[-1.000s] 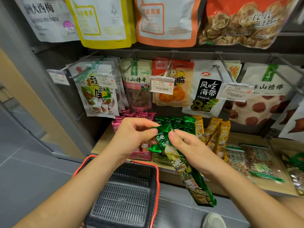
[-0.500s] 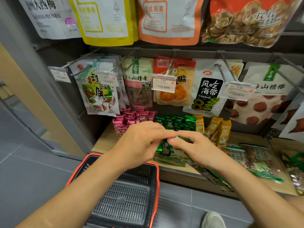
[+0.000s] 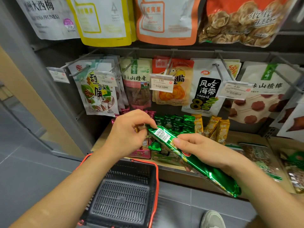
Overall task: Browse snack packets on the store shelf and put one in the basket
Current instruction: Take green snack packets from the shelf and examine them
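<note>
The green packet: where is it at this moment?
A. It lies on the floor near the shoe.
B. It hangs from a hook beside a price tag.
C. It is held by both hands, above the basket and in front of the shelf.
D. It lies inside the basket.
C: the left hand pinches the upper end of the green packet, the right hand grips its middle, and the basket below holds nothing.
</note>
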{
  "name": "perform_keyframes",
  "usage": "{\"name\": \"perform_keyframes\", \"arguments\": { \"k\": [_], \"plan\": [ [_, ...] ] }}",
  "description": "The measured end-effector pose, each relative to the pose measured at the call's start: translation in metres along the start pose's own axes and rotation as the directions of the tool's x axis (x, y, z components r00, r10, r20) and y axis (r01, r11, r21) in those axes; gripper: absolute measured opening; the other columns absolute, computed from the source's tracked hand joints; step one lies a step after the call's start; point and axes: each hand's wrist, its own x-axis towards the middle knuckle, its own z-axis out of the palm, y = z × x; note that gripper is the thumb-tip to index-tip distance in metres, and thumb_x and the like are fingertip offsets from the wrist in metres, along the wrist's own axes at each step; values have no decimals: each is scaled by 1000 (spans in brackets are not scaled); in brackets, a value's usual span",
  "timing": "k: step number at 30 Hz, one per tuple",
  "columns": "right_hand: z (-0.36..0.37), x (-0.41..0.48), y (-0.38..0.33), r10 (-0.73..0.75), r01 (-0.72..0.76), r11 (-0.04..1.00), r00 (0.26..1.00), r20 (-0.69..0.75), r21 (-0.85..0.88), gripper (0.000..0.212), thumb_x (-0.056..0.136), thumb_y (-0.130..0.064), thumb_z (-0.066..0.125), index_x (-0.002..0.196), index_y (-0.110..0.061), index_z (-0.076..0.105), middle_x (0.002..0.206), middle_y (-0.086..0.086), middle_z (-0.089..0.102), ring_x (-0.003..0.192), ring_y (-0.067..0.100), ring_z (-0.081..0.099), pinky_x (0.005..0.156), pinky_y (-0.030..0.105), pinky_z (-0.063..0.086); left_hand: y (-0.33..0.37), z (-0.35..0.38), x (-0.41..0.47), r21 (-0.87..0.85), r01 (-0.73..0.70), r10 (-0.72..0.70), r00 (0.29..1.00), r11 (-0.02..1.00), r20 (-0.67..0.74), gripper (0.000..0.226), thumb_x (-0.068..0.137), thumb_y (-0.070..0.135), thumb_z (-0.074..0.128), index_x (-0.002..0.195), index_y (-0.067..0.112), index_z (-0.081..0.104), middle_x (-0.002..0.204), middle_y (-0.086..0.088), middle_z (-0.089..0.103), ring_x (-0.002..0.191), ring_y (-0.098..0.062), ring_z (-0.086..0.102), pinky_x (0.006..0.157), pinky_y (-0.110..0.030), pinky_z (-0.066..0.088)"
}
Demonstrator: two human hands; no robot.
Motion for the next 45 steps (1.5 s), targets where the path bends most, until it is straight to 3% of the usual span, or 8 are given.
{"name": "perform_keyframes", "arguments": {
  "k": [5,10,15,29,36,38,41,45],
  "plan": [
    [-3,0,4,39,-39,999,999,0,-9,45,92,-55,50,99,-14,67,75,10,60,61,23,68,73,46,51,0,-7,-2,312,-251,232,968,916,97,21,72,-6,77,88,7,77,86,-5,73,79,-20,69,72,-32,57],
    [-3,1,1,57,-58,997,998,14,49,39,92,-48,54,96,-11,66,78,12,68,70,25,70,53,26,51,1,-8,0,385,-259,269,963,886,31,16,72,-6,68,81,5,77,80,-6,74,71,-22,72,60,-35,60],
    [-5,0,-2,34,-32,991,999,-13,132,30,100,-26,50,100,0,65,69,9,70,52,11,65,45,19,47,1,3,-1,490,-229,206,973,841,101,19,76,-7,72,94,-2,73,98,-14,69,91,-33,65,71,-43,57],
    [4,16,8,79,28,922,963,-259,385,32,98,-28,55,80,-4,67,71,10,58,64,19,54,60,33,42,42,44,-15,189,-540,468,823,820,322,12,87,3,62,95,6,71,98,-10,66,93,-31,61,84,-39,51],
    [3,18,6,214,21,829,911,-352,558,23,99,-22,53,86,-7,64,78,16,65,67,26,60,62,32,48,54,57,-26,123,-573,486,774,810,406,31,91,39,65,102,10,70,104,-8,64,103,-27,57,84,-38,50],
    [3,20,8,244,-2,858,882,-404,514,9,97,-22,56,102,-15,60,87,11,67,70,21,63,61,30,50,56,62,-29,168,-582,485,778,795,399,28,91,38,64,98,11,69,101,-8,64,100,-26,58,79,-38,51],
    [0,21,13,242,-9,869,880,-409,495,27,96,-18,58,119,-30,50,93,9,66,73,20,64,60,32,51,59,62,-29,173,-566,499,807,806,315,16,87,24,67,92,9,70,92,-8,63,89,-26,59,70,-38,51],
    [-9,16,12,169,-67,967,891,-421,248,13,99,-37,50,104,-37,63,88,1,64,67,13,59,49,23,46,60,47,-18,-21,-342,343,937,940,66,9,86,12,68,91,6,69,89,-3,64,83,-16,60,74,-29,50]
  ]
}}
